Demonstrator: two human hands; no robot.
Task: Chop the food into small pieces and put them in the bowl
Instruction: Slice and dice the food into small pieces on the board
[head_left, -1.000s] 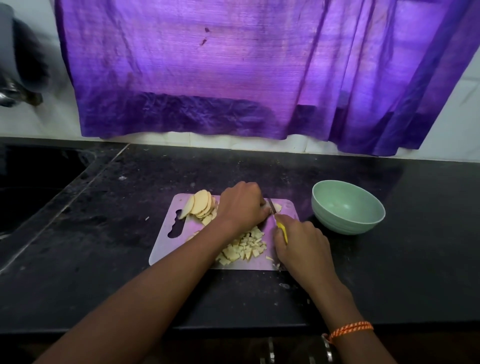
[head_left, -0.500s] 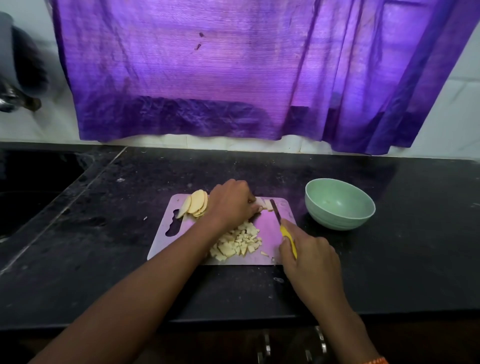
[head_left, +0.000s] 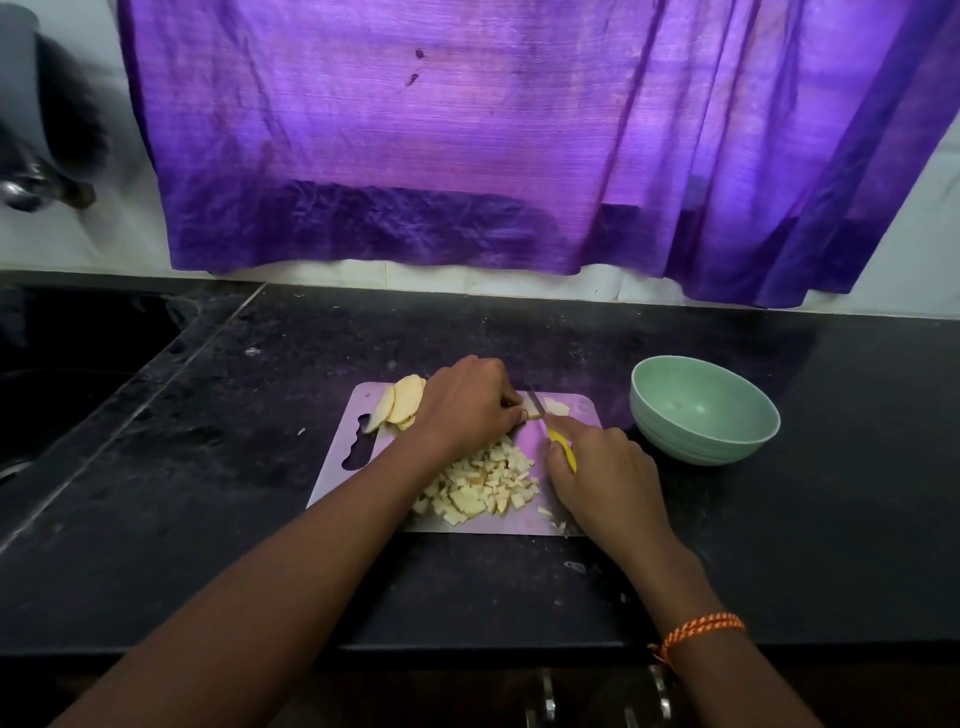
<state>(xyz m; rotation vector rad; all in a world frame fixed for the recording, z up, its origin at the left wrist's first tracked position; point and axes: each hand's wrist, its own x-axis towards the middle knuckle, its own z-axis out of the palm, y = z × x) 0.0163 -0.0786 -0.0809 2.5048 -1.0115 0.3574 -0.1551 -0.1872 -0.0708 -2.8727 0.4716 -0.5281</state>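
Left hand (head_left: 467, 410) pins what looks like a slice (head_left: 534, 413); right hand (head_left: 602, 475) grips the knife (head_left: 550, 428). Blade beside fingertips: a slip could nick them.

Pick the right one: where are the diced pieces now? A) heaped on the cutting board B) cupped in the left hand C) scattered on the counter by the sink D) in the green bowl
A: the diced pieces lie heaped on the cutting board between the two forearms, while the green bowl to the right looks empty.
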